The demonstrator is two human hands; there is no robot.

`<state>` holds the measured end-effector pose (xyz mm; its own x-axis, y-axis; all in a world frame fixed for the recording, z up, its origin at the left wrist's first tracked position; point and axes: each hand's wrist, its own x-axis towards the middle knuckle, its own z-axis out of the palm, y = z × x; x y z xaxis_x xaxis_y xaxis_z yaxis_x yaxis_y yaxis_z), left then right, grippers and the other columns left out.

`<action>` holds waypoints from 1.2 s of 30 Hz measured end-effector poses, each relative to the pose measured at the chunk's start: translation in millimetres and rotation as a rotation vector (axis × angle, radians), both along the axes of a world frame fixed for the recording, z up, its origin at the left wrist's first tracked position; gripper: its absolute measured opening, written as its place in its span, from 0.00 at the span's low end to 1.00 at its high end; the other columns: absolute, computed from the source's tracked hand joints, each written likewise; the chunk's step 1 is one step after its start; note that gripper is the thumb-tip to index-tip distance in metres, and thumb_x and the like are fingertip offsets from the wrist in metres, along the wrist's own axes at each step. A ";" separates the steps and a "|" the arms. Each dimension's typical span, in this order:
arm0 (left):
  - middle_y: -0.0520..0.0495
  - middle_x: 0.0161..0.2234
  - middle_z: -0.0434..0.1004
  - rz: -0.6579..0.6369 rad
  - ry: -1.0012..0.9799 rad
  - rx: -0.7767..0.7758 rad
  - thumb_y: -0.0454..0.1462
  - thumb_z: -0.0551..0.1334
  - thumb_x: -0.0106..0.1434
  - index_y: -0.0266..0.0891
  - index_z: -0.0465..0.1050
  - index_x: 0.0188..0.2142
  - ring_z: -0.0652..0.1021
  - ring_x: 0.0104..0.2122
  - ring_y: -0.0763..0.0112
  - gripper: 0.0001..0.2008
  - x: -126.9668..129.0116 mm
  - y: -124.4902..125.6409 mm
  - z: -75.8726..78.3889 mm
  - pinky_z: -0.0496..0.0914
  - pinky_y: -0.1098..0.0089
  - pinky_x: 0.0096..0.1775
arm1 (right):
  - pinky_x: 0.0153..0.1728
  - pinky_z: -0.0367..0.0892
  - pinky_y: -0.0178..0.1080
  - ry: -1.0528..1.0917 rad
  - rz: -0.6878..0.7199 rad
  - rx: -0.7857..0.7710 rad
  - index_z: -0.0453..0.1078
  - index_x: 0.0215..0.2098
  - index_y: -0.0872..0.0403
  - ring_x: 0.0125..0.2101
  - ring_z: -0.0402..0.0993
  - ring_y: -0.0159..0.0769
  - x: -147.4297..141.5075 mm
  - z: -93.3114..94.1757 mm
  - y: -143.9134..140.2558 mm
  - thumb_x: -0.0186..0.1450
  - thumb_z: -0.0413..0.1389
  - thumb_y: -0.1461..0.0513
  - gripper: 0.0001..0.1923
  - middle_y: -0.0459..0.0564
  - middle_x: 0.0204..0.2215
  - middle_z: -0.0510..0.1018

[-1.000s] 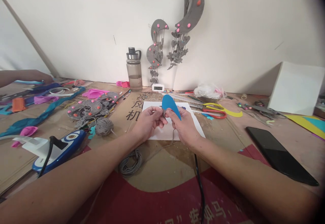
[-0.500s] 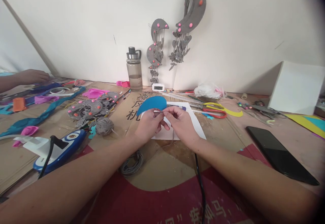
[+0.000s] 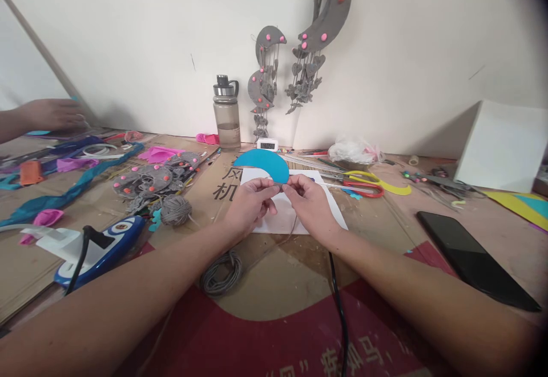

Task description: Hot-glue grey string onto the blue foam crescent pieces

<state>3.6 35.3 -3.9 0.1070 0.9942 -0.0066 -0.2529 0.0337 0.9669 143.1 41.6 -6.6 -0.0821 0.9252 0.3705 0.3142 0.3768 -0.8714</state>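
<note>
A blue crescent-shaped cutout [image 3: 263,162] stands up between my hands, its lower right tip at my fingers. My left hand [image 3: 252,203] is closed, thumb and forefinger pinching near that tip. Thumb and fingers of my right hand [image 3: 309,199] also pinch at the tip, close to the left ones. A thin strand of grey yarn [image 3: 293,227] hangs below the right hand and trails towards a loose grey yarn coil [image 3: 221,273]. What lies right under the fingertips is partly hidden. White paper [image 3: 285,226] lies beneath both hands.
Scissors [image 3: 363,189] lie behind my right hand, a phone [image 3: 475,260] to the right. On the left are a yarn ball [image 3: 176,210] and a blue power strip [image 3: 128,234]. A bottle [image 3: 226,117] stands by the wall. Another person's hand [image 3: 53,114] is far left.
The blue crescent has turned and shifted slightly right, now showing its inner curve. My hands have moved slightly, still close together. The other person's hand has shifted a little.
</note>
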 end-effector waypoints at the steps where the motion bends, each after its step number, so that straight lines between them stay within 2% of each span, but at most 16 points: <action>1: 0.57 0.15 0.66 0.012 0.002 -0.005 0.37 0.67 0.52 0.37 0.65 0.28 0.63 0.10 0.83 0.11 0.4 0.2 0.6 0.45 0.78 0.13 | 0.31 0.59 0.37 -0.009 -0.006 -0.001 0.66 0.30 0.52 0.28 0.63 0.32 0.3 1.2 -0.6 0.61 0.51 0.58 0.06 0.44 0.27 0.70; 6: 0.56 0.17 0.68 0.006 0.044 0.016 0.35 0.68 0.50 0.36 0.69 0.29 0.65 0.12 0.84 0.10 0.3 2.7 -0.3 0.48 0.79 0.14 | 0.30 0.57 0.36 0.000 -0.039 -0.007 0.64 0.27 0.52 0.26 0.62 0.31 1.3 3.0 -1.7 0.59 0.51 0.58 0.07 0.43 0.25 0.68; 11: 0.49 0.27 0.75 -0.105 0.001 0.053 0.37 0.70 0.49 0.33 0.72 0.32 0.72 0.17 0.81 0.13 -5.4 9.0 -6.2 0.54 0.79 0.15 | 0.27 0.58 0.36 0.093 -0.027 -0.096 0.65 0.27 0.52 0.24 0.60 0.30 2.3 -0.5 3.1 0.57 0.52 0.56 0.08 0.44 0.25 0.71; 16: 0.46 0.32 0.75 -0.203 -0.041 0.042 0.40 0.67 0.53 0.33 0.72 0.32 0.74 0.19 0.79 0.12 -10.8 12.1 -5.1 0.54 0.79 0.14 | 0.26 0.56 0.36 0.139 -0.019 -0.133 0.65 0.26 0.53 0.21 0.58 0.28 3.1 -2.6 6.7 0.57 0.53 0.57 0.08 0.44 0.24 0.73; 20: 0.50 0.26 0.73 -0.156 0.002 0.027 0.37 0.68 0.52 0.33 0.72 0.32 0.73 0.17 0.80 0.10 -10.2 11.1 -2.0 0.51 0.80 0.12 | 0.27 0.57 0.36 0.092 -0.038 -0.105 0.65 0.26 0.53 0.22 0.59 0.28 2.9 0.3 2.2 0.57 0.53 0.57 0.07 0.42 0.24 0.70; 23: 0.49 0.25 0.74 -0.125 0.043 0.030 0.36 0.67 0.54 0.32 0.72 0.31 0.75 0.18 0.78 0.08 -7.2 8.8 -0.1 0.55 0.80 0.13 | 0.28 0.57 0.36 0.051 -0.039 -0.076 0.64 0.26 0.53 0.23 0.59 0.29 2.6 2.4 -1.5 0.58 0.53 0.58 0.06 0.42 0.24 0.69; 29: 0.44 0.28 0.78 -0.074 -0.067 0.025 0.33 0.67 0.54 0.31 0.72 0.30 0.79 0.27 0.73 0.07 -2.3 5.5 1.1 0.72 0.76 0.27 | 0.28 0.57 0.36 0.037 -0.040 -0.051 0.66 0.27 0.53 0.24 0.60 0.29 1.6 1.9 -1.6 0.58 0.53 0.58 0.07 0.42 0.23 0.69; 32: 0.44 0.28 0.79 -0.038 -0.095 0.047 0.32 0.67 0.54 0.30 0.72 0.30 0.79 0.26 0.73 0.06 -1.9 5.7 -0.8 0.74 0.72 0.34 | 0.29 0.59 0.36 0.037 -0.030 -0.034 0.67 0.28 0.53 0.26 0.63 0.30 1.0 2.0 -1.5 0.59 0.53 0.57 0.08 0.43 0.25 0.71; 36: 0.43 0.29 0.79 -0.012 -0.111 0.067 0.33 0.68 0.54 0.30 0.72 0.30 0.79 0.26 0.72 0.07 -2.6 5.9 -3.2 0.75 0.69 0.36 | 0.30 0.61 0.36 0.057 0.001 -0.030 0.67 0.31 0.53 0.27 0.65 0.31 1.1 0.9 -1.1 0.60 0.53 0.57 0.07 0.44 0.27 0.72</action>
